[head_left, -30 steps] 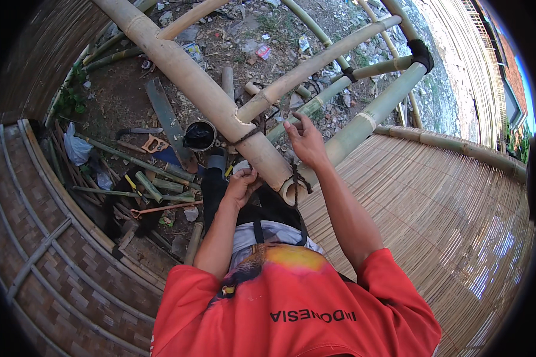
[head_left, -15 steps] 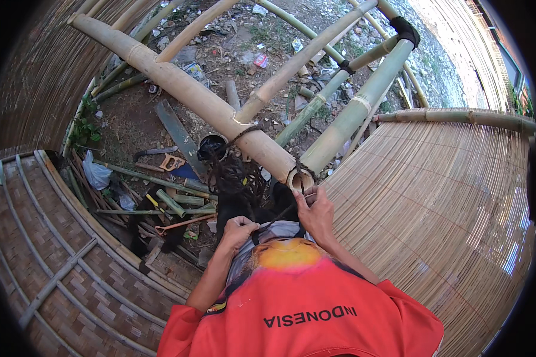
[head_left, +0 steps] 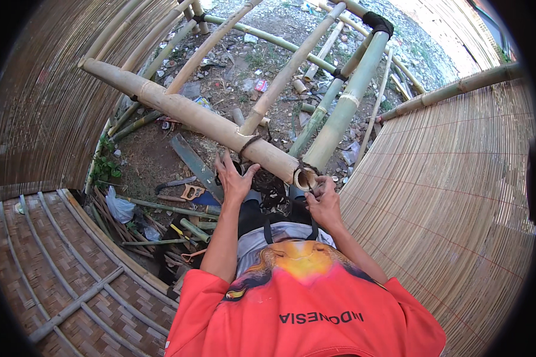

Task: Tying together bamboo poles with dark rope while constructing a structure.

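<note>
A thick tan bamboo pole (head_left: 202, 122) runs from the far left to an open cut end in front of me, where it meets a greenish bamboo pole (head_left: 345, 107). Dark fibre cord (head_left: 304, 172) is looped at the cut end. My right hand (head_left: 324, 205) pinches the cord just below that opening. My left hand (head_left: 234, 181) has its fingers spread at the near side of the tan pole; whether it touches the pole I cannot tell. Another dark cord binding (head_left: 250, 143) circles the tan pole by a notched joint. Below it hangs a tangle of dark cord (head_left: 272, 191).
Woven bamboo panels stand at the lower left (head_left: 71, 262) and right (head_left: 441, 184). A handsaw (head_left: 193, 191), a curved blade (head_left: 173, 185) and cut bamboo pieces (head_left: 195, 229) lie on the littered ground at left. Thinner poles (head_left: 292, 68) cross the frame beyond.
My left hand has let go of the cord, opened and moved up to the tan pole. My right hand stays at the cut end. The view has shifted slightly.
</note>
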`<state>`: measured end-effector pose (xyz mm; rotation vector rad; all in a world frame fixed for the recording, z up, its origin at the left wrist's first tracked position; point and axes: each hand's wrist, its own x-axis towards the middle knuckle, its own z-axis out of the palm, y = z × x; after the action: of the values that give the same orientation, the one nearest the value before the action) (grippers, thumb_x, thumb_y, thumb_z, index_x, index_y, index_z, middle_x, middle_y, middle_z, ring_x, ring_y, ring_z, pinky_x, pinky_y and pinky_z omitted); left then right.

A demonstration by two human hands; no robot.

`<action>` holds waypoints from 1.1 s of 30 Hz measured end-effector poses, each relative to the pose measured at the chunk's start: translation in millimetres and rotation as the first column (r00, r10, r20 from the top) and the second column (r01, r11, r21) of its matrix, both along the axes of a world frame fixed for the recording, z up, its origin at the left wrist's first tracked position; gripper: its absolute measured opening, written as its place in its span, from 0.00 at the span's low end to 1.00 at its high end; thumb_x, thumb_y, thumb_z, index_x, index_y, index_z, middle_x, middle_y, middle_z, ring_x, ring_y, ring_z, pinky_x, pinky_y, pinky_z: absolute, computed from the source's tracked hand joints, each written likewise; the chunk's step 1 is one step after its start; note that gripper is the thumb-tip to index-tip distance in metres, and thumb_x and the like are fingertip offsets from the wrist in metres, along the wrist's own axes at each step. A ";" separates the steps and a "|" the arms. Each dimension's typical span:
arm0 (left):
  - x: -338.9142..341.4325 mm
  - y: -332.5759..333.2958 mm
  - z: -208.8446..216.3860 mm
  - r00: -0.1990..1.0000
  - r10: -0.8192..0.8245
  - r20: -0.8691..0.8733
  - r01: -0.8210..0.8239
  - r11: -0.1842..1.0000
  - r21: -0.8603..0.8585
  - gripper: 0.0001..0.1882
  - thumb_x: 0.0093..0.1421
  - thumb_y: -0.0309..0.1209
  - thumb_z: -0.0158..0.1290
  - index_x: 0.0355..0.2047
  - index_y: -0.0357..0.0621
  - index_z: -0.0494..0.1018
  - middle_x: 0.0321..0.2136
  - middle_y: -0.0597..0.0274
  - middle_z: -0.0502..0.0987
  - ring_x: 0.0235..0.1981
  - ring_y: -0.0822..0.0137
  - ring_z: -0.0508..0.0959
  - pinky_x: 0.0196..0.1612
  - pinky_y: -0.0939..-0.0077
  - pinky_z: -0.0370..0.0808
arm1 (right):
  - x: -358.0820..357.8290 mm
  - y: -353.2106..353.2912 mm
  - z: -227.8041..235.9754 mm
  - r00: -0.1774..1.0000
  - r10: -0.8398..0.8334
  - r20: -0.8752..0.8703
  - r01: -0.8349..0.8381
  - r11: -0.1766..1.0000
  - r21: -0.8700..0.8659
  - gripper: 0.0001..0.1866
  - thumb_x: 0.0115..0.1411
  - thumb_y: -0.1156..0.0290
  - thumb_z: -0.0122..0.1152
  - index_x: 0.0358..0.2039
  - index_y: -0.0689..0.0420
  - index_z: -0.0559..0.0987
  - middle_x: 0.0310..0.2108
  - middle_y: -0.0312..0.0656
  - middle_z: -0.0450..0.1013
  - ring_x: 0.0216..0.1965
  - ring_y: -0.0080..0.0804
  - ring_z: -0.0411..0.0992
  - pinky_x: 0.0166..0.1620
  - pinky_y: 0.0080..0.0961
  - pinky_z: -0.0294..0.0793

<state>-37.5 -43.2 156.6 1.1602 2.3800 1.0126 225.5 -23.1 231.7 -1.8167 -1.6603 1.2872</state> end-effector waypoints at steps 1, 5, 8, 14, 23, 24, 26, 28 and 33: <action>-4.8 7.5 -3.8 0.998 -0.049 -0.050 0.051 0.998 0.029 0.42 0.54 0.44 0.71 0.60 0.30 0.66 0.59 0.34 0.69 0.61 0.41 0.68 0.62 0.52 0.67 | 0.3 1.0 0.8 1.000 0.007 -0.006 -0.007 1.000 -0.021 0.26 0.59 0.76 0.68 0.55 0.60 0.67 0.26 0.46 0.78 0.26 0.36 0.80 0.32 0.36 0.78; -22.3 6.5 2.6 0.904 -0.229 0.361 0.294 0.946 -0.135 0.30 0.64 0.45 0.63 0.54 0.31 0.71 0.46 0.40 0.80 0.48 0.47 0.79 0.56 0.55 0.74 | 5.3 2.6 -3.7 1.000 0.011 -0.008 -0.012 0.999 -0.034 0.25 0.59 0.76 0.68 0.54 0.61 0.68 0.27 0.47 0.79 0.27 0.37 0.80 0.34 0.36 0.79; -18.3 -39.1 -2.8 0.881 -0.041 0.471 -0.009 0.994 0.105 0.22 0.74 0.47 0.47 0.41 0.37 0.73 0.32 0.49 0.83 0.36 0.57 0.83 0.47 0.65 0.78 | 6.8 3.9 -5.4 1.000 0.014 -0.014 -0.014 0.999 -0.045 0.25 0.58 0.75 0.68 0.54 0.60 0.68 0.27 0.48 0.79 0.28 0.38 0.81 0.35 0.36 0.79; -50.9 -178.0 -11.3 0.153 0.532 0.833 -0.963 0.268 0.005 0.21 0.77 0.50 0.35 0.50 0.44 0.61 0.28 0.54 0.79 0.30 0.58 0.82 0.43 0.58 0.83 | 9.7 7.9 -4.8 0.999 0.046 -0.013 -0.047 0.998 -0.042 0.25 0.58 0.75 0.68 0.54 0.59 0.68 0.27 0.47 0.79 0.29 0.39 0.81 0.36 0.36 0.79; -68.8 -395.4 -33.3 -0.607 0.573 0.550 -0.765 -0.609 -0.210 0.26 0.77 0.47 0.39 0.37 0.31 0.67 0.26 0.55 0.76 0.20 0.62 0.77 0.24 0.68 0.77 | 17.5 12.3 -22.1 0.985 0.170 0.022 -0.171 0.983 0.072 0.24 0.60 0.78 0.68 0.53 0.61 0.66 0.24 0.42 0.78 0.22 0.27 0.78 0.25 0.27 0.76; -63.6 -398.6 -26.4 -0.599 0.637 0.486 -0.786 -0.585 -0.202 0.25 0.76 0.47 0.40 0.38 0.32 0.68 0.25 0.55 0.76 0.19 0.64 0.75 0.22 0.70 0.75 | 15.8 13.1 -17.9 0.986 0.168 0.026 -0.169 0.983 0.072 0.24 0.60 0.78 0.68 0.53 0.61 0.66 0.24 0.42 0.78 0.22 0.27 0.78 0.25 0.27 0.76; -48.5 -377.4 -17.3 -0.378 0.787 0.487 -0.925 -0.340 -0.168 0.25 0.76 0.49 0.42 0.40 0.34 0.68 0.25 0.58 0.74 0.18 0.66 0.72 0.21 0.72 0.72 | 14.0 15.9 -8.1 0.991 0.130 0.007 -0.130 0.991 -0.027 0.24 0.57 0.74 0.70 0.51 0.60 0.69 0.26 0.48 0.78 0.29 0.43 0.79 0.37 0.38 0.77; -33.5 -338.8 -5.2 -0.010 0.831 0.556 -0.983 0.092 -0.156 0.23 0.75 0.50 0.44 0.44 0.40 0.70 0.23 0.63 0.72 0.17 0.70 0.68 0.19 0.76 0.68 | 16.1 17.5 -4.7 0.990 0.138 -0.001 -0.138 0.990 -0.039 0.24 0.57 0.74 0.70 0.51 0.60 0.69 0.26 0.47 0.78 0.29 0.42 0.79 0.37 0.38 0.77; 7.9 -212.5 16.1 0.403 0.510 0.760 -0.699 0.707 -0.104 0.19 0.71 0.47 0.54 0.35 0.44 0.71 0.25 0.64 0.74 0.20 0.73 0.74 0.21 0.76 0.72 | 23.7 25.9 -3.6 0.983 0.181 -0.040 -0.184 0.981 -0.066 0.23 0.57 0.74 0.70 0.50 0.61 0.70 0.26 0.45 0.77 0.28 0.36 0.79 0.33 0.35 0.78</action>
<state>-29.6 -255.7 172.6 -0.2478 1.9552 1.6272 249.2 2.9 228.1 -1.7025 -1.8203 1.4598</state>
